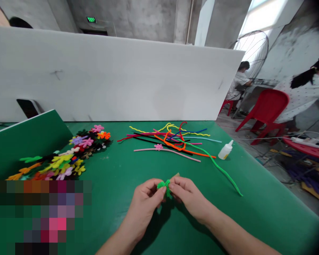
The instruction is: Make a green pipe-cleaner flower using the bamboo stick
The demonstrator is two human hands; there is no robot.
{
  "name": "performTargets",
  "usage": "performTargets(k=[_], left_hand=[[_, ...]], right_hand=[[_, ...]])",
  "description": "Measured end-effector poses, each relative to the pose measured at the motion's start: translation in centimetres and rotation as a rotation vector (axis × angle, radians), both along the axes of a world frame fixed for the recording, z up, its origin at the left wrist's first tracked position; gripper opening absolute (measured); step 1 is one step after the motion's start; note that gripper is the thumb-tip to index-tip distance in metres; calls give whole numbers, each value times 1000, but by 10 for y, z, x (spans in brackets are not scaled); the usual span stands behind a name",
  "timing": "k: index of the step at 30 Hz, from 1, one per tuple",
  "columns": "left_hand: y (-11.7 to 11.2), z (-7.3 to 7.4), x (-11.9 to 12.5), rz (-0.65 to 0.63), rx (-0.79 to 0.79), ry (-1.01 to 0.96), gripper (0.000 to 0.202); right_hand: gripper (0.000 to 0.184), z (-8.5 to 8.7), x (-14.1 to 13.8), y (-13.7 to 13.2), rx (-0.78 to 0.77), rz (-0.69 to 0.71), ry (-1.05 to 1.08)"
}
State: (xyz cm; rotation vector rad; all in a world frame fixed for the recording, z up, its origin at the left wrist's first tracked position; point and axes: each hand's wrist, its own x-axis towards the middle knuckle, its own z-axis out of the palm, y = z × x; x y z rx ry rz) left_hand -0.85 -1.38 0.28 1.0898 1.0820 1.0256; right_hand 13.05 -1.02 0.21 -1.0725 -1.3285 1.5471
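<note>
Between both hands, above the near part of the table, is a small green pipe-cleaner flower with looped petals. My left hand pinches its left side with thumb and fingers. From the other side, my right hand grips it the same way; a small pale tip shows above those fingers. The flower's lower part is partly covered by the fingertips. Beyond the hands lie loose pipe cleaners in several colours, and a long green pipe cleaner trails toward the right. A small pink flower rests on a pale pink pipe cleaner.
A white glue bottle stands right of the pipe cleaners. At left, a heap of colourful pipe-cleaner flowers lies beside a green board. A white partition borders the green table. Red chairs and seated people are at right.
</note>
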Motion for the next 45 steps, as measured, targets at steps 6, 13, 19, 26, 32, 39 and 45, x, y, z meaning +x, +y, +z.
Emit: performTargets(k=[6,13,19,26,32,39,45], left_hand=[[1,-1,-1,5,-18,-74,10],[3,-1,-1,-19,-165,-247,9],[1,2,0,-68,-234,-237,14],[0,3,-2,-182,-108,-14,19],[0,7,1,-160,11,104,20],[-2,6,4,-44,1,7,11],[1,1,1,-32,-7,-24,14]], right_hand=[[34,1,-7,-5,-360,34,361],[33,-1,-5,-1,-294,-96,267],[26,3,7,4,133,-43,-19],[23,0,7,1,288,4,-210],[23,-1,5,2,264,-6,-231],[24,-3,7,5,279,-98,-171],[20,-3,8,2,372,-134,-247]])
